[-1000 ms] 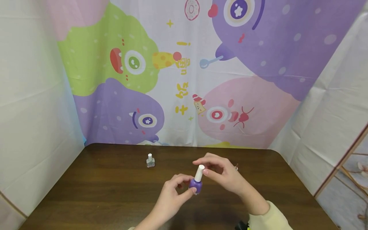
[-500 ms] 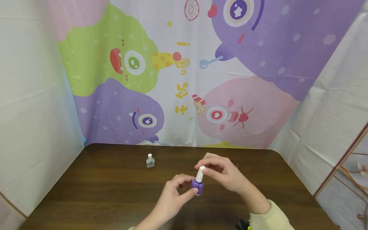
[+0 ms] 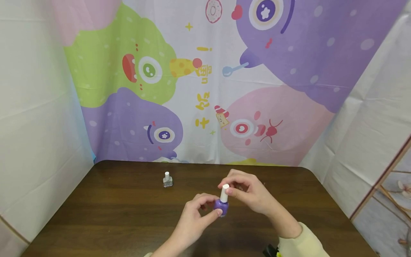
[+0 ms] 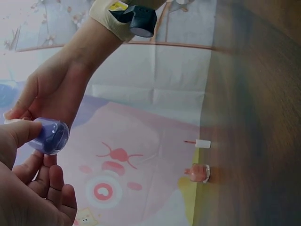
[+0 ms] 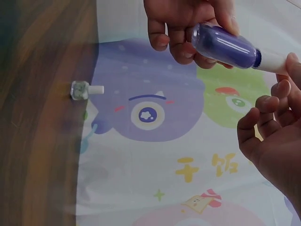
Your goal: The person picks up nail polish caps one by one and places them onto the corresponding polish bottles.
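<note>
Left hand pinches 1 bottle — right hand, cap.

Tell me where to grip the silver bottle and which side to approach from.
Pinch the body of the silver bottle, probably coming low from the near side: it stands upright, its body is wider than the white cap, and nothing stands just in front.

a silvery bottle stands on a brown table, cartoon curtain behind.
</note>
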Demonstrator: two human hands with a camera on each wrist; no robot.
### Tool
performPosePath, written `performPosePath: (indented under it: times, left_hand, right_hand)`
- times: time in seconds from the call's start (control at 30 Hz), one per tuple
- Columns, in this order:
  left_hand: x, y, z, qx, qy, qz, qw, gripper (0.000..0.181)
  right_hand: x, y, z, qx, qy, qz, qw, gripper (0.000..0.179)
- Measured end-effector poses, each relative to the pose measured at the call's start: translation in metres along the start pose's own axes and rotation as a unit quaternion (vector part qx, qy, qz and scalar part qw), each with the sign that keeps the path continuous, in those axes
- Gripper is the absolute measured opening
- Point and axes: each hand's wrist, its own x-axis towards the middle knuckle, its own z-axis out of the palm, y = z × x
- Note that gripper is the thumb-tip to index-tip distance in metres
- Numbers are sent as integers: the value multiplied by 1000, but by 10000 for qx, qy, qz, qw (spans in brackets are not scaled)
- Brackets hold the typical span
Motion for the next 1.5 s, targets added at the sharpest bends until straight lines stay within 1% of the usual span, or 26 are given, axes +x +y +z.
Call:
performPosePath:
  times: [0.23, 0.37, 0.5, 0.7, 0.93, 1.27, 1.5]
  left_hand:
    - [-1, 0, 2, -93, 167, -61, 9998, 19]
    - [0, 2, 2, -120, 266, -105, 9995, 19]
    - [0, 3, 2, -132, 305, -127, 9994, 18]
    - [0, 4, 2, -150, 333, -198, 9991, 18]
    - [0, 4, 3, -128, 362, -256, 9989, 19]
    - [-1, 4, 3, -145, 363, -251, 9989, 19]
    - [0, 2, 3, -65, 281, -278, 9992, 20]
  right_hand:
    - [-2, -1, 4, -202, 460, 120, 9987, 20]
    - [-2, 0, 6, -155, 683, 171, 9974, 18]
    - [-1, 1, 7, -86, 799, 266, 9964, 14]
    - [-1, 3, 10, 78, 915, 444, 9948, 8]
    - [-1, 6, 12, 120, 1033, 584, 9929, 12]
    - [0, 5, 13, 152, 1057, 602, 9925, 17]
    - [0, 4, 15, 150, 1086, 684, 9916, 15]
